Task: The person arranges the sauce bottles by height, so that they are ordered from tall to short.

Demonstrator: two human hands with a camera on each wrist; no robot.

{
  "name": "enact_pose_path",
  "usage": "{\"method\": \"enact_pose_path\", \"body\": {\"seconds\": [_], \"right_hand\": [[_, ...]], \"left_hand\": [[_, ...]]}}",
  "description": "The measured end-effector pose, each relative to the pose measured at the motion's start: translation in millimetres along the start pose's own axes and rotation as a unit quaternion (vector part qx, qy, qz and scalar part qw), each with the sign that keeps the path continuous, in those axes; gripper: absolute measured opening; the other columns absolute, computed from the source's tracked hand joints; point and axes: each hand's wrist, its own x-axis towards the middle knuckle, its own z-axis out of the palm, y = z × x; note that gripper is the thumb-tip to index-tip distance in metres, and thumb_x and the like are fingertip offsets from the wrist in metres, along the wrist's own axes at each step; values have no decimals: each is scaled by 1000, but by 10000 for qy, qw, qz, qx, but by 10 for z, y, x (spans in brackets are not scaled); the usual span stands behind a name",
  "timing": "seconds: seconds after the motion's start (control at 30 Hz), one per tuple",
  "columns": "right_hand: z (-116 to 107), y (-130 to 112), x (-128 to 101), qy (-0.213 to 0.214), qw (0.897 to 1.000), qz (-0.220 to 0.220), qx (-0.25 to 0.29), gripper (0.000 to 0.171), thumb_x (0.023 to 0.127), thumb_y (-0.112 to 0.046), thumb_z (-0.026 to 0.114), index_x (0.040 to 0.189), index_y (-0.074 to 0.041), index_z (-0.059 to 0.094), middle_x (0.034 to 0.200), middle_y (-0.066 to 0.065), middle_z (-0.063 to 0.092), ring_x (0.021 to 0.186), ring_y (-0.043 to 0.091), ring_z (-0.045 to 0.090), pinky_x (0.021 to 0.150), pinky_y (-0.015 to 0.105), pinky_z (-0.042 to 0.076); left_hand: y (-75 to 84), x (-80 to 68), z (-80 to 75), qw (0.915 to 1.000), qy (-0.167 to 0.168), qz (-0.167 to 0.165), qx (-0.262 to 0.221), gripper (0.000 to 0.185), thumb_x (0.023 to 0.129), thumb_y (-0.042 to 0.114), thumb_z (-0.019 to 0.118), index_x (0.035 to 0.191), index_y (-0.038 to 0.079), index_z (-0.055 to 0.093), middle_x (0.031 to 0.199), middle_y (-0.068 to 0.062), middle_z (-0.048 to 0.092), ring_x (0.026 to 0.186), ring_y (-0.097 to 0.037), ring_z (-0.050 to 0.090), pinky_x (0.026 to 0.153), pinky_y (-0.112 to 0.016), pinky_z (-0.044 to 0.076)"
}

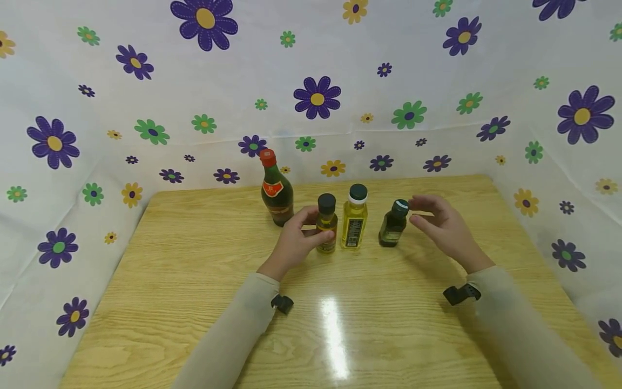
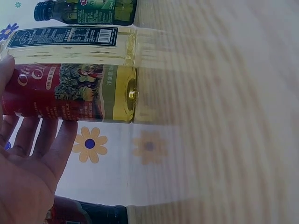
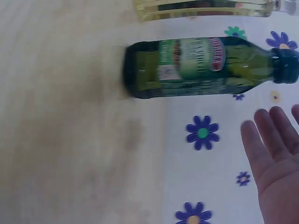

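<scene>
Four bottles stand upright in a row across the far half of the wooden bench (image 1: 194, 302). From 9 o'clock to 3 o'clock they are: a dark bottle with a red cap (image 1: 276, 190), a small black-capped oil bottle (image 1: 327, 223), a pale yellow oil bottle (image 1: 355, 217) with a dark cap, and a small dark green bottle (image 1: 393, 223).

Left hand (image 1: 295, 241): it lies at the 9 o'clock side of the small black-capped oil bottle. Its fingers (image 1: 311, 212) are curled partway round the bottle body, with the thumb at the near side. The left wrist view shows the fingers (image 2: 49, 135) lying behind the red label of this bottle (image 2: 70, 93) and a fingertip at the label's edge. The bottle base rests on the bench. The pale yellow oil bottle (image 2: 70, 44) stands just beside it, and the small dark green bottle (image 2: 86, 11) stands beyond that.

Right hand (image 1: 444, 227): it hovers at the 3 o'clock side of the small dark green bottle. Its fingers (image 1: 423, 203) are loosely spread and slightly bent, with the fingertips near the cap. They hold nothing. The right wrist view shows the fingers (image 3: 268, 135) straight and clear of the bottle (image 3: 201, 67), with a gap between them.

Flower-patterned sheeting (image 1: 316, 97) lines the back and both sides of the bench.
</scene>
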Motion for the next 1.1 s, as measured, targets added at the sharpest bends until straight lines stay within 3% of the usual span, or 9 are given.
{"method": "enact_pose_path", "body": {"seconds": [0.2,0.43,0.7,0.87,1.1], "right_hand": [[-95,-425,179,112,9987,-151,-474,48,91,-9,63,137,-8,46,136,8,50,125,8,46,102,17,37],[51,-809,410,-398,9964,-42,-746,54,89,-23,68,138,-25,45,133,-4,50,117,13,53,93,24,48],[303,-932,631,-1185,9874,368,-980,55,84,-45,69,131,-26,51,128,-4,52,112,18,57,91,42,51],[412,-925,676,-1388,9821,361,-1220,48,83,-44,70,125,-23,57,118,-3,58,99,15,60,82,39,54],[479,-940,682,-1331,9821,281,-1306,37,84,-43,70,117,-28,61,108,-8,60,93,12,60,73,36,53]], "left_hand": [[-3,-1,-4,10000,-8,10,-16,51,80,32,76,126,30,55,118,5,58,109,-15,55,91,-34,51],[2,-15,-10,10000,4,-8,-51,51,81,29,75,127,26,54,119,3,57,109,-16,55,91,-35,51],[-18,-6,11,9998,-57,-12,-213,50,81,32,74,126,26,54,118,1,56,108,-16,54,90,-31,51],[-54,-5,22,9999,-47,35,-156,50,80,37,75,125,29,54,116,3,57,106,-15,55,89,-29,52],[-61,-3,6,9997,-41,133,-216,48,81,37,74,124,28,54,117,3,56,107,-15,54,88,-29,52]]}}
